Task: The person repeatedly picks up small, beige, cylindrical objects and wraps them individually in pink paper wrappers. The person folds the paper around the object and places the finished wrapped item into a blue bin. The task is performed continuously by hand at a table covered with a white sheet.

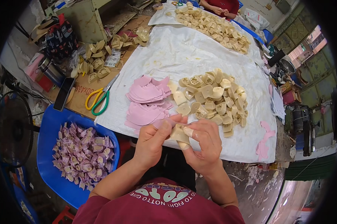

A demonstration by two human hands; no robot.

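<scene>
At the near edge of the white-covered table, my right hand (205, 143) is closed around a beige moulded piece (179, 134) that looks like a small shoe heel. My left hand (153, 141) pinches a thin pink sheet piece (165, 121) against its far side; the fingertips partly hide where the two meet. Just beyond my left hand lies a stack of pink cut sheets (148, 91). A heap of similar beige pieces (217, 97) spreads beyond my right hand, some showing ribbed hollow undersides.
A blue basin (45, 145) at lower left holds many pink-wrapped pieces. Scissors (101, 97) with yellow and green handles lie near a phone (64, 94) and a flask (52, 71). Pink scraps (264, 142) hang at right. Across the table, another person (224, 9) sits by a bigger beige heap (213, 28).
</scene>
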